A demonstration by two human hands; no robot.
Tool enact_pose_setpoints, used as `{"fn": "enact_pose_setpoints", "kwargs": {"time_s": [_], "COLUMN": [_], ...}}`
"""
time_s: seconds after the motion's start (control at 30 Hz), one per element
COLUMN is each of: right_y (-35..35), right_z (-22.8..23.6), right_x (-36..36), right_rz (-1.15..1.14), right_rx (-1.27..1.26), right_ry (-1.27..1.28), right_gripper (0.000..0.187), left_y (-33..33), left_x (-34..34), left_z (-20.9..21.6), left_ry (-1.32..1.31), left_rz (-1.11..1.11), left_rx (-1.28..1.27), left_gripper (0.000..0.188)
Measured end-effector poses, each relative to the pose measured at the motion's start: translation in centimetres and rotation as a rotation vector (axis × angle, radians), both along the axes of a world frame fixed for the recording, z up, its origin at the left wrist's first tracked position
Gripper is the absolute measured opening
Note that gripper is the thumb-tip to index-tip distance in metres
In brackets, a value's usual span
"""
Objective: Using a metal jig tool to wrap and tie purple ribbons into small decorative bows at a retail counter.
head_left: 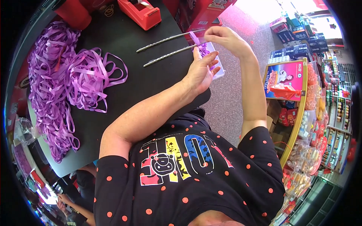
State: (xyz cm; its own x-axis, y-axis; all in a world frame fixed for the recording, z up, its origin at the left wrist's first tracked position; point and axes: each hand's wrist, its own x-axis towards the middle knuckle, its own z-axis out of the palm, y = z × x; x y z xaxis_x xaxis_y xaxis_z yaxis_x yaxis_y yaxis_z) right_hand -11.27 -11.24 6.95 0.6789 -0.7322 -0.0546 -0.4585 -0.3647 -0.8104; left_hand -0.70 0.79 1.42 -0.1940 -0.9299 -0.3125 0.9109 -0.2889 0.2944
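Observation:
Two long spiral-fluted metal rods, a far rod (158, 43) and a near rod (162, 60), reach side by side over the black table. A strip of purple ribbon (194, 37) crosses them near their right ends. My right hand (226, 39) is bent over at those ends, thumb and fingertips pinched together on the ribbon. Just below, my left hand (201, 71) is turned palm up with its fingers apart, the thumb tip beside the near rod. More purple ribbon lies in a white tray (221, 74), partly hidden behind my left fingers.
Large heaps of purple ribbon (88, 79) cover the table's left side. A red tape dispenser (145, 17) and a red cylinder (73, 15) stand at the back. Shelves, boxes (296, 34) and a gold-edged display case (292, 147) line the right. Another person's arm (75, 207) shows at lower left.

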Motion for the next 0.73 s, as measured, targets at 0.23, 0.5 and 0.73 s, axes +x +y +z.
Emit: {"fn": "enact_pose_setpoints", "kwargs": {"time_s": [0.23,0.5,0.73], "right_y": [-2.6,-2.5,-1.0], "right_z": [-1.3,-1.2,-2.8], "right_x": [2.3,2.8,2.0], "right_rz": [0.158,0.113,-0.058], "right_rx": [0.166,0.065,0.045], "right_ry": [0.241,0.367,0.216], "right_gripper": [0.02,0.024,0.035], "left_y": [0.1,0.0,0.1], "left_x": [-0.1,-0.1,-0.2], "left_z": [-0.4,-0.5,-0.9], "left_ry": [0.024,0.031,0.058], "left_rz": [-0.003,-0.001,-0.012], "left_rx": [-0.025,-0.025,-0.044], "left_gripper": [0.054,0.058,0.064]}}
